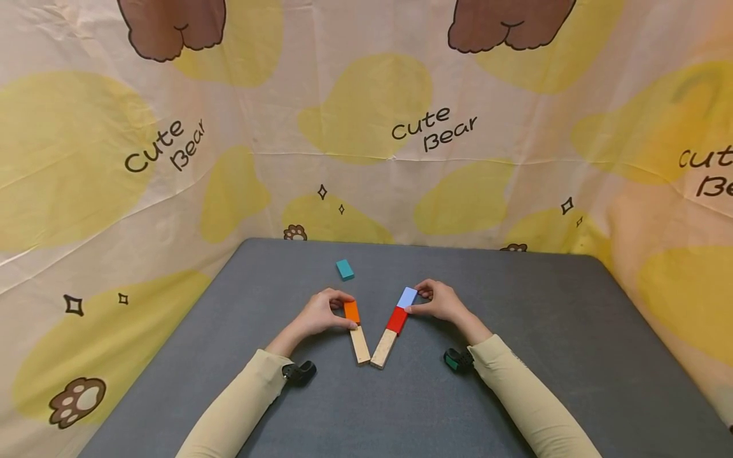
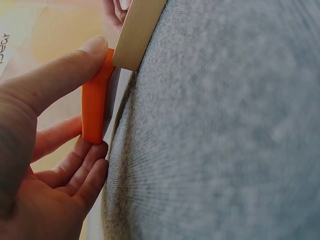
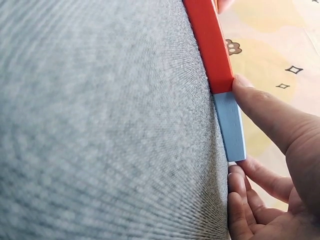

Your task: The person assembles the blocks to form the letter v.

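My left hand (image 1: pixel 319 313) pinches an orange block (image 1: pixel 352 312) by its two ends, thumb at the near end and fingers at the far end. That block lies end to end with a plain wooden block (image 1: pixel 359 346). On the other side, my right hand (image 1: pixel 442 301) grips a light blue block (image 3: pixel 230 127), its thumb tip at the seam with a red block (image 3: pixel 210 45) and its fingertips at the far end. Light blue, red and a second wooden block (image 1: pixel 383 350) form a slanted row. Both rows almost meet at their near ends, making a V.
A teal block (image 1: pixel 345 270) lies apart, beyond the orange one. Everything rests on a dark grey table (image 1: pixel 366 413) with rounded far corners. A printed cloth (image 1: pixel 355 108) hangs behind the table and along its sides.
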Action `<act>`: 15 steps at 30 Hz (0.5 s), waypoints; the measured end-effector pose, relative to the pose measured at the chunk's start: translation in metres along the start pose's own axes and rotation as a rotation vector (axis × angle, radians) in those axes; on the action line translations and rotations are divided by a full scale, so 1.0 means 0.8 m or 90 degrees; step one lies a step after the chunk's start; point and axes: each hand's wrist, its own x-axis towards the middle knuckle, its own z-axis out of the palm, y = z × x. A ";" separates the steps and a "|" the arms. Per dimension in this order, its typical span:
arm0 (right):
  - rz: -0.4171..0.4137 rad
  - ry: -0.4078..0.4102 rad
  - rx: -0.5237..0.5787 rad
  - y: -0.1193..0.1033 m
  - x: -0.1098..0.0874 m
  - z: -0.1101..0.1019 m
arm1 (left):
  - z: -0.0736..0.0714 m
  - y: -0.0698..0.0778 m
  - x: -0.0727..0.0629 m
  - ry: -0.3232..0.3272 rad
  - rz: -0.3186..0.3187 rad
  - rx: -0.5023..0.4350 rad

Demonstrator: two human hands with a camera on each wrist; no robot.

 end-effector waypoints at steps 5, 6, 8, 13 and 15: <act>0.007 -0.005 0.000 0.000 0.000 0.001 | 0.001 0.001 -0.001 -0.005 0.002 0.007; 0.011 -0.006 0.002 0.000 0.000 0.001 | 0.001 0.001 -0.001 -0.005 0.002 0.009; 0.012 -0.007 0.003 0.000 0.000 0.001 | 0.001 0.002 -0.001 -0.005 -0.002 0.010; 0.011 -0.007 0.004 -0.001 0.001 0.001 | 0.002 0.003 -0.002 -0.006 -0.009 0.009; 0.013 -0.008 0.006 -0.002 0.000 0.001 | 0.002 0.004 -0.002 -0.007 -0.012 0.010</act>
